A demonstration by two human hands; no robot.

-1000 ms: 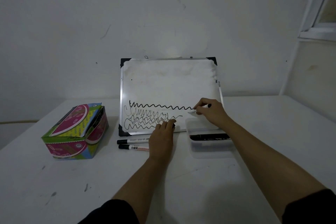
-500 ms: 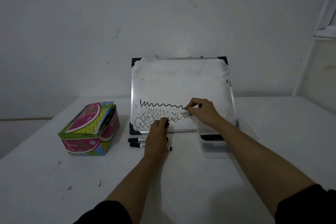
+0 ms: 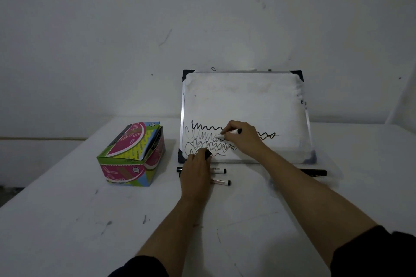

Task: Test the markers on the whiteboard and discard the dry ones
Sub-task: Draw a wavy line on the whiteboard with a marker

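A small whiteboard (image 3: 245, 101) leans against the wall, its lower part covered with black wavy lines. My right hand (image 3: 244, 138) grips a white marker (image 3: 229, 135), tip pressed on the board among the scribbles. My left hand (image 3: 197, 172) rests at the board's bottom edge, pinching a black marker cap (image 3: 207, 154). Two white markers (image 3: 217, 171) (image 3: 221, 181) lie on the table under my left hand, partly hidden. A black marker (image 3: 315, 172) lies in a clear plastic tray (image 3: 333, 177) to the right.
A colourful cardboard box (image 3: 131, 155) with its lid ajar stands left of the board on the white table (image 3: 112, 220). The white wall rises right behind the board.
My right hand has slid left along the board with the marker, from the end of the top wavy line back into the scribbles. My left hand stays at the bottom edge.
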